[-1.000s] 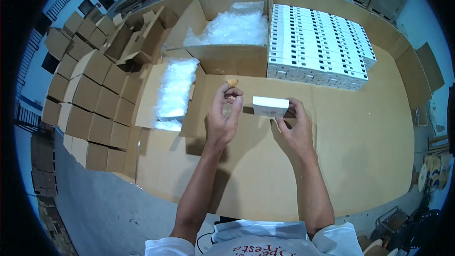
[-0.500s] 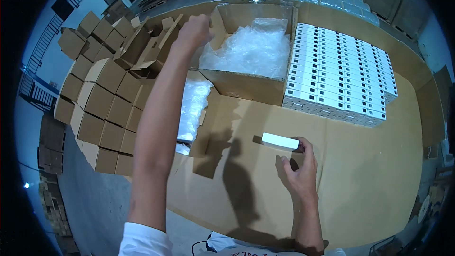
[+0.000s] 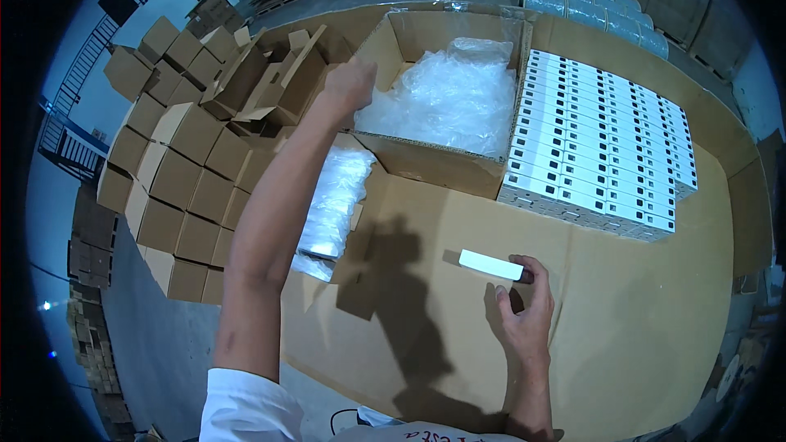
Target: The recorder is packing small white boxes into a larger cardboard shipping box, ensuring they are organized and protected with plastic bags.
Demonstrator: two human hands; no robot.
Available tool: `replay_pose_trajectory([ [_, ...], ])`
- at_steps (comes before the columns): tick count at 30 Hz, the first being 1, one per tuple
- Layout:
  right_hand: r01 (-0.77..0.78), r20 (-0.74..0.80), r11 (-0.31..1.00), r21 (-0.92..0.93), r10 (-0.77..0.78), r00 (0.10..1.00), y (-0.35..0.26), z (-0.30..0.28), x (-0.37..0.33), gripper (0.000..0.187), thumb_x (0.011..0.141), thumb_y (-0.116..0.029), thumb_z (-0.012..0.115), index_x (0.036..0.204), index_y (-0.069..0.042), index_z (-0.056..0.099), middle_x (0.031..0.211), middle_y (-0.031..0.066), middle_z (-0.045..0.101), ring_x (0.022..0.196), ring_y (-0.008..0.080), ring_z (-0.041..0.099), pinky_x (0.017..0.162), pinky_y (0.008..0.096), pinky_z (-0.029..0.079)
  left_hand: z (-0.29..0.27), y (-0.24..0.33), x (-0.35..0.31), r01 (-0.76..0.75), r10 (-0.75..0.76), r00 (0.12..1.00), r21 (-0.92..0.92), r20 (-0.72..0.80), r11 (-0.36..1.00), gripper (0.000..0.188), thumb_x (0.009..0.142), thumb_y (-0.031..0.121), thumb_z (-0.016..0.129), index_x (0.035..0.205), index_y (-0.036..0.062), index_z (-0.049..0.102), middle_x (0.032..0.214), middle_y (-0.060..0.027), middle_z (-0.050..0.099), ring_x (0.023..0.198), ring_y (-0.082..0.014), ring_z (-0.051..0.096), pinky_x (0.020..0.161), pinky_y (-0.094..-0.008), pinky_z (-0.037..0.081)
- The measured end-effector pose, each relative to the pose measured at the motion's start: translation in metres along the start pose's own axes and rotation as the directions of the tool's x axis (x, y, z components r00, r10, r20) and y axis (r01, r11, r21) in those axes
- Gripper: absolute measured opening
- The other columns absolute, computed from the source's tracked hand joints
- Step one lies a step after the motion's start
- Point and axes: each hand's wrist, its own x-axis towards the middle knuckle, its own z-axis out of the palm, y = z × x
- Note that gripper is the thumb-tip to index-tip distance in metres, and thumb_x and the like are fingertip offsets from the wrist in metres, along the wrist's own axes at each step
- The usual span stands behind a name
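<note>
Left hand [image 3: 350,86] has drawn back toward the carton's [image 3: 409,160] edge — right hand [image 3: 524,311] still grips the white box [image 3: 490,264]

One view only, worn on the person's head and looking steeply down from above onto the cardboard-covered table [image 3: 622,344], near enough that both forearms rise from the lower edge (the fisheye bends everything toward its rim).

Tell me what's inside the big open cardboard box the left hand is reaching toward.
The big open cardboard box holds crumpled clear plastic film, heaped high. The left hand is at its left wall. Whatever lies beneath the film is covered.
</note>
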Motion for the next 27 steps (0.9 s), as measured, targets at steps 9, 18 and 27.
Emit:
replay_pose_trajectory([
  [9, 0.008, 0.003, 1.0, 0.015, -0.008, 1.0, -0.011, 0.007, -0.021, 0.057, 0.076, -0.002, 0.071, 0.129, -0.001, 0.05, 0.12, 0.0168, 0.062, 0.111, 0.0311, 0.062, 0.099, 0.0413, 0.048, -0.073, -0.017, -0.06, -0.291, 0.099, 0.778, -0.216, -0.62, 0.932, 0.027, 0.078, 0.002, 0.065, 0.105, -0.0001, 0.066, 0.085, -0.0217, 0.069, 0.08, -0.0364, 0.069, 0.076, -0.0431, 0.056],
  [18, 0.195, -0.221, 0.981, 0.0, -0.19, 0.956, -0.003, -0.012, -0.056, 0.066, 0.073, -0.002, 0.072, 0.134, -0.003, 0.047, 0.131, 0.0163, 0.054, 0.119, 0.0291, 0.056, 0.095, 0.0401, 0.048, -0.126, 0.035, -0.191, -0.323, -0.211, 0.752, -0.628, -0.625, 0.708, 0.032, 0.086, 0.006, 0.069, 0.118, 0.0011, 0.065, 0.09, -0.0045, 0.069, 0.079, -0.0094, 0.067, 0.071, -0.0259, 0.057],
  [27, 0.646, -0.146, 0.719, -0.257, -0.69, 0.709, -0.012, -0.022, -0.098, 0.06, 0.069, 0.005, 0.077, 0.124, -0.015, 0.061, 0.132, 0.0158, 0.052, 0.111, 0.0307, 0.057, 0.09, 0.041, 0.051, -0.055, 0.106, -0.33, -0.3, -0.114, 0.945, -0.952, -0.305, 0.065, 0.04, 0.088, -0.002, 0.068, 0.126, -0.0059, 0.054, 0.101, -0.0064, 0.061, 0.09, -0.0094, 0.062, 0.083, -0.0236, 0.052],
])
